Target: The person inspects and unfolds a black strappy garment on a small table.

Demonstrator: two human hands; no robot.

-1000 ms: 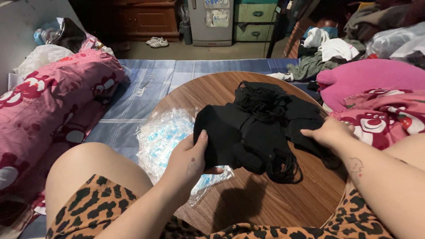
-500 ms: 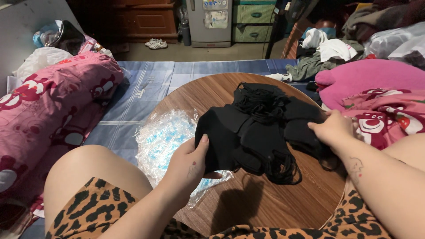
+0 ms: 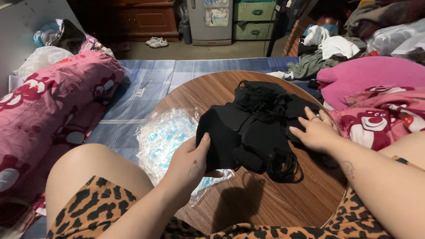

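A pile of black fabric pieces with thin black loops [image 3: 254, 128] lies on a round wooden table [image 3: 265, 199]. My left hand [image 3: 191, 163] grips the near left edge of the black pile, thumb on top. Resting on the pile's right side, my right hand [image 3: 313, 129] has its fingers spread and wears a ring. A crumpled clear plastic bag with blue print [image 3: 166, 137] lies on the table's left edge, just left of my left hand.
A pink patterned bolster [image 3: 53, 102] lies at the left on a blue striped sheet [image 3: 146, 88]. Pink cushions [image 3: 372, 84] and heaped clothes [image 3: 327, 48] sit at the right. Cabinets and a pair of shoes [image 3: 157, 42] stand at the back.
My right hand has slid slightly left onto the black pile and spread its fingers. My left hand has shifted its hold a little on the pile's near edge.
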